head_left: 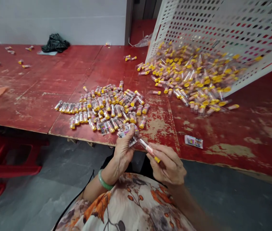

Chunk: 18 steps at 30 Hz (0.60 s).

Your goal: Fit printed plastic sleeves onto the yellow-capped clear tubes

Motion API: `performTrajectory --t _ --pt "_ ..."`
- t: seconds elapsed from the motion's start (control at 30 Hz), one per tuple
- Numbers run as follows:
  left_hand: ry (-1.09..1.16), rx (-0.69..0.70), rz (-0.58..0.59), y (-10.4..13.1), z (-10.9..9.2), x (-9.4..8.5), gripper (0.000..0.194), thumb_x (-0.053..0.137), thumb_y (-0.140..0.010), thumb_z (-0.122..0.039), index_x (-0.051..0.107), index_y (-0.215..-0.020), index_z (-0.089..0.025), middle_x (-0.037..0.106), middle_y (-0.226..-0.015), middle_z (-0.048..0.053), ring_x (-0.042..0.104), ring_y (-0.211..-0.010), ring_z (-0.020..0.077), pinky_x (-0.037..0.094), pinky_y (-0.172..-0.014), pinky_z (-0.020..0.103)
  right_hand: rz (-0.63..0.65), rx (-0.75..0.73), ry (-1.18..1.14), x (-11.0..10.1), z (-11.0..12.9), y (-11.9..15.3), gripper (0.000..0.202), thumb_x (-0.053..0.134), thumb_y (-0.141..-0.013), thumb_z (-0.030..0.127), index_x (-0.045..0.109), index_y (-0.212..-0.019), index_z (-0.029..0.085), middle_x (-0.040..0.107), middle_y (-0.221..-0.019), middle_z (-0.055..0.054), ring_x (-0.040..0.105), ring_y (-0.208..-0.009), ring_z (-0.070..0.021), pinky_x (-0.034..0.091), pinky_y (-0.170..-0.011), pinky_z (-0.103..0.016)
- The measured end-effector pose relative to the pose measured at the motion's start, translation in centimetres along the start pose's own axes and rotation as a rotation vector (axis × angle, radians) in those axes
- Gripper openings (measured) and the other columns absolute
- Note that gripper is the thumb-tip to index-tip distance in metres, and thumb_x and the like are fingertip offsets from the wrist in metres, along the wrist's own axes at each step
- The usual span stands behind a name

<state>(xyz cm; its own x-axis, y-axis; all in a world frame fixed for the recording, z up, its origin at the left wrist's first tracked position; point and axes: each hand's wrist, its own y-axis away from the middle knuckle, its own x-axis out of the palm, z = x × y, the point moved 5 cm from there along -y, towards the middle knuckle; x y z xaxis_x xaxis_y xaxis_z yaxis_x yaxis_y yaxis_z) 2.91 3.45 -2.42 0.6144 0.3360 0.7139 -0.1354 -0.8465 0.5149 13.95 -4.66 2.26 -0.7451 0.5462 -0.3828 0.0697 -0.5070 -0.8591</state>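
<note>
My left hand (123,149) is closed on printed wrappers (127,131), the thumb pressed on top, at the table's front edge. In my right hand (168,163) a clear tube with a yellow cap (149,149) is pinched, its capped end pointing down to the right. The tube's other end meets the wrappers in my left hand. Just beyond the hands lies a spread of wrapped tubes with yellow caps (102,104), partly in a row at its left side. One loose wrapper (193,141) lies on the table to the right.
A white perforated basket (222,25) lies tipped at the back right, with a heap of capped tubes (188,73) spilling onto the red table (54,70). A black plastic bag (55,43) sits by the wall. Red stools (8,154) stand at the lower left.
</note>
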Motion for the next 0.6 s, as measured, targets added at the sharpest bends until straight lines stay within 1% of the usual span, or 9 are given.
performTrajectory --t 0.13,0.3,0.4,0.5,0.6 --pt "-0.014 -0.010 0.013 0.0 0.2 0.0 0.032 0.084 -0.055 -0.026 0.069 -0.079 -0.012 0.067 -0.069 0.001 0.058 -0.057 0.0107 0.048 -0.061 0.025 0.024 -0.007 -0.036 0.0 0.0 -0.2 0.054 0.069 -0.072 0.001 0.054 -0.120 0.019 0.064 -0.108 -0.009 0.066 -0.097 -0.0211 0.060 -0.075 -0.037" --pt "-0.009 -0.007 0.064 0.4 0.3 0.6 0.037 0.085 -0.054 -0.028 0.069 -0.084 -0.012 0.069 -0.076 0.004 0.062 -0.065 0.0140 0.048 -0.065 0.027 0.024 -0.034 0.070 0.1 -0.4 -0.2 0.053 0.068 -0.071 0.000 0.055 -0.119 0.018 0.064 -0.106 -0.009 0.065 -0.097 -0.0208 0.060 -0.076 -0.035" --pt "-0.003 0.033 0.063 0.3 0.2 0.6 0.038 0.085 -0.055 -0.027 0.068 -0.087 -0.013 0.068 -0.076 0.003 0.062 -0.065 0.0134 0.049 -0.064 0.026 0.015 -0.044 0.097 -0.1 -0.2 -0.1 0.054 0.069 -0.070 0.000 0.055 -0.119 0.019 0.064 -0.106 -0.009 0.066 -0.096 -0.0207 0.060 -0.076 -0.035" --pt "-0.024 0.032 0.016 0.0 0.2 0.2 0.036 0.085 -0.053 -0.026 0.067 -0.082 -0.014 0.067 -0.072 0.001 0.060 -0.058 0.0113 0.048 -0.057 0.024 -0.040 0.041 0.064 -0.7 -0.2 -0.1 0.053 0.070 -0.070 0.002 0.056 -0.117 0.020 0.065 -0.105 -0.008 0.066 -0.091 -0.0198 0.059 -0.073 -0.035" --pt "-0.035 -0.003 -0.006 -0.2 0.3 -0.2 0.039 0.086 -0.052 -0.026 0.067 -0.083 -0.013 0.068 -0.074 0.002 0.059 -0.057 0.0110 0.048 -0.054 0.023 -0.033 0.094 -0.005 -1.0 -0.2 -0.1 0.052 0.071 -0.070 0.004 0.057 -0.116 0.022 0.066 -0.102 -0.006 0.066 -0.087 -0.0189 0.059 -0.071 -0.034"
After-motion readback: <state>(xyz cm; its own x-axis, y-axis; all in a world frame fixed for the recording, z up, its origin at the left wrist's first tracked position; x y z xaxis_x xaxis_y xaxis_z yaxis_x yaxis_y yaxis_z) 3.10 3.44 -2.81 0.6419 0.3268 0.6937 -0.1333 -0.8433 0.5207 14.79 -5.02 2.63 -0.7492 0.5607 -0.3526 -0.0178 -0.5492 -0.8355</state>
